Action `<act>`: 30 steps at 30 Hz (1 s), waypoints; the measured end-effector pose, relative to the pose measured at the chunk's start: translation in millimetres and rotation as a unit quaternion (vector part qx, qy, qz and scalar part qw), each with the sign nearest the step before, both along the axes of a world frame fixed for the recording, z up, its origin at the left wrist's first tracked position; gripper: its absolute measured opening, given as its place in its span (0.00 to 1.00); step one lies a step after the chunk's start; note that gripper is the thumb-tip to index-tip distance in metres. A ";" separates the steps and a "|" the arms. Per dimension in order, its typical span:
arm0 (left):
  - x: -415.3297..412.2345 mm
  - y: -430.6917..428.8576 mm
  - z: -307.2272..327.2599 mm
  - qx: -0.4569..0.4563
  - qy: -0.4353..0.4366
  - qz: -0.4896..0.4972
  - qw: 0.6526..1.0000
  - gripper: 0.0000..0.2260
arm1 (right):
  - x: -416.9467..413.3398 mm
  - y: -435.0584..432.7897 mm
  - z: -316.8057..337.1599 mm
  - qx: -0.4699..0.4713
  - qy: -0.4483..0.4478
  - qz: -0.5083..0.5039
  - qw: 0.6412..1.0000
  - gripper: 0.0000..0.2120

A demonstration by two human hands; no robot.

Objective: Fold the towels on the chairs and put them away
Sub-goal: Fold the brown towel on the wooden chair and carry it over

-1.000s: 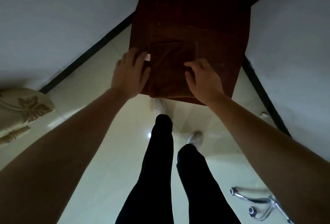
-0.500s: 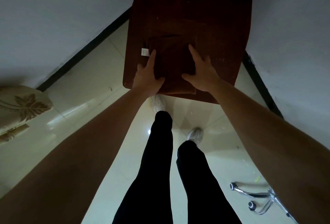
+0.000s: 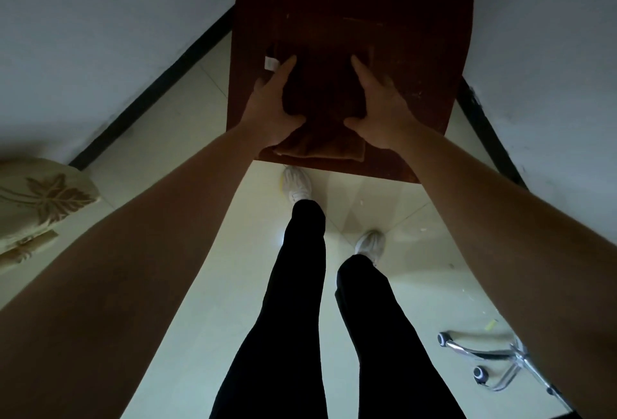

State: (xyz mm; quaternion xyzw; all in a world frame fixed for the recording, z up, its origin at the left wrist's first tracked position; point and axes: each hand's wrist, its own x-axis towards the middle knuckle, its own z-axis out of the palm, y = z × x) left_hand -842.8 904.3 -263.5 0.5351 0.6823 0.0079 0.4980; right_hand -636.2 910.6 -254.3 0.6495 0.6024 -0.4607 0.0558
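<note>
Two flat, spread hands (image 3: 275, 108) (image 3: 380, 108) pressing folded brown towel (image 3: 320, 98), white tag, on dark chair seat (image 3: 417, 61)

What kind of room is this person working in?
Probably a corner of a home or small office: a glossy tiled floor, plain white walls, a dark wooden chair holding a folded brown towel, and a swivel chair's wheeled base.

Your two hands press on a folded brown towel (image 3: 322, 108) on a dark wooden chair (image 3: 367, 1).

Your left hand (image 3: 272, 106) lies flat on the towel's left side, near a small white label (image 3: 270, 63); your right hand (image 3: 380, 108) lies flat on its right side, thumbs pointing inward. The towel's near edge reaches the seat's front edge. Below, you see your black trousers (image 3: 300, 301), white shoes (image 3: 297, 183) and a chrome wheeled base (image 3: 500, 362) on the pale floor (image 3: 200, 211).
</note>
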 end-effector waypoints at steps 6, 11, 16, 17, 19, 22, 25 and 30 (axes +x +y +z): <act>26.3 -7.8 47.6 0.105 0.075 -0.113 0.985 0.40 | 17.4 -10.3 49.1 0.070 -0.012 0.026 0.997 0.46; 62.2 -6.9 135.6 0.162 0.067 -0.151 0.973 0.40 | 55.6 -23.0 134.7 0.115 -0.011 0.009 0.993 0.46; 110.5 -4.4 252.5 0.238 0.056 -0.191 0.951 0.39 | 102.3 -40.0 252.5 0.167 -0.010 -0.053 0.984 0.44; 125.1 -3.1 281.7 0.257 0.053 -0.205 0.943 0.39 | 116.2 -45.7 282.5 0.186 -0.016 -0.071 0.980 0.43; 149.0 -0.1 325.3 0.293 0.051 -0.225 0.928 0.39 | 138.5 -57.3 327.2 0.217 -0.027 -0.103 0.970 0.43; 191.5 -2.1 392.8 0.341 0.030 -0.269 0.900 0.39 | 173.9 -86.3 394.3 0.262 -0.050 -0.161 0.950 0.44; 234.7 -3.9 438.1 0.363 -0.036 -0.312 0.877 0.39 | 206.7 -117.8 442.1 0.299 -0.070 -0.209 0.929 0.44; 308.6 -31.1 486.9 0.353 -0.185 -0.398 0.826 0.39 | 242.3 -204.4 503.0 0.330 -0.132 -0.356 0.865 0.46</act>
